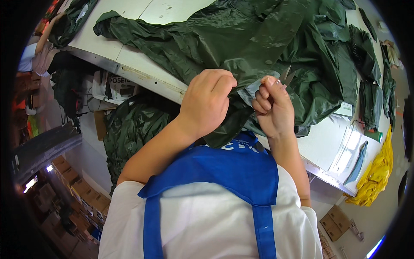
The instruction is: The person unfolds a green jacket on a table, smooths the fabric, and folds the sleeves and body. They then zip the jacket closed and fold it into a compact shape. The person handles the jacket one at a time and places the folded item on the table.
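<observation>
A shiny dark green waterproof garment (224,43) lies spread and crumpled over the white table in front of me. My left hand (207,102) is closed at its near edge, with thumb and forefinger pinching the green material. My right hand (276,105), also closed, holds small metal snips (286,76); their pointed blades stick up past the fingers, slightly apart, and the fist hides most of the handle. Between the two hands shows a patch of grey cloth (249,91), close to the right fingers. A green flap (230,127) hangs over the table edge toward my blue apron (215,168).
The white table (166,84) has a metal-faced edge. More green garments (138,125) hang below it on the left. At the right are papers (343,149), a yellow garment (374,172) and folded green pieces (370,101). A co-worker's arm (45,36) shows far left.
</observation>
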`<state>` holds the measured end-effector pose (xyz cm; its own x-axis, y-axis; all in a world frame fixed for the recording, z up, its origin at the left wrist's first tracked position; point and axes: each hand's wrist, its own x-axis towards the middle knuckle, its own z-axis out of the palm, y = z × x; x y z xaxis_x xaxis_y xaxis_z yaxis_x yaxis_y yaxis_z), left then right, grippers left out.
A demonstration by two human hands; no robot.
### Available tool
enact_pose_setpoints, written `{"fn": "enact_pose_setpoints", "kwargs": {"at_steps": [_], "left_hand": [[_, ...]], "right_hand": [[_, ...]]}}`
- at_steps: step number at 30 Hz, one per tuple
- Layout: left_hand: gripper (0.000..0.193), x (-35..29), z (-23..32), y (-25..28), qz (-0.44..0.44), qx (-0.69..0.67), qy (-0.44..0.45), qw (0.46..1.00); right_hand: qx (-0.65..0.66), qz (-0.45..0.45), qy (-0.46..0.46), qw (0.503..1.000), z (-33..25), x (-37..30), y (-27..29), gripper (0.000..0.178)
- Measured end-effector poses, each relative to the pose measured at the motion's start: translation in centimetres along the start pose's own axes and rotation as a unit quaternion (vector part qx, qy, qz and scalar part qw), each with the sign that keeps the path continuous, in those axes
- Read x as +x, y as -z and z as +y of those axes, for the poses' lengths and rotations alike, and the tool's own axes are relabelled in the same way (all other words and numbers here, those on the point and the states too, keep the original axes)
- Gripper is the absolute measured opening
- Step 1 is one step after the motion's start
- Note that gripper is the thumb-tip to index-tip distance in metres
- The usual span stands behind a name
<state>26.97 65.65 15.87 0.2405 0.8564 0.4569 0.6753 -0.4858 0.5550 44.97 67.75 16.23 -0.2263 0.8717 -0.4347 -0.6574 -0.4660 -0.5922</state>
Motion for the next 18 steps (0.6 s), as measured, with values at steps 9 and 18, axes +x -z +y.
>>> {"fn": "enact_pose_setpoints", "kwargs": {"at_steps": [9,18], "left_hand": [[0.014,2.5,1.5,-2.1,0.000,-0.005,-0.024,1.000],[0.010,1.8,0.7,-2.4,-0.155,-0.195,0.047,0.967]], "right_hand": [[-0.192,0.003,0.097,0.977,1.4,-1.3,0.8,0.013],[-0.171,0.102,0.051,0.979,-1.4,4.3,3.6,0.014]]}}
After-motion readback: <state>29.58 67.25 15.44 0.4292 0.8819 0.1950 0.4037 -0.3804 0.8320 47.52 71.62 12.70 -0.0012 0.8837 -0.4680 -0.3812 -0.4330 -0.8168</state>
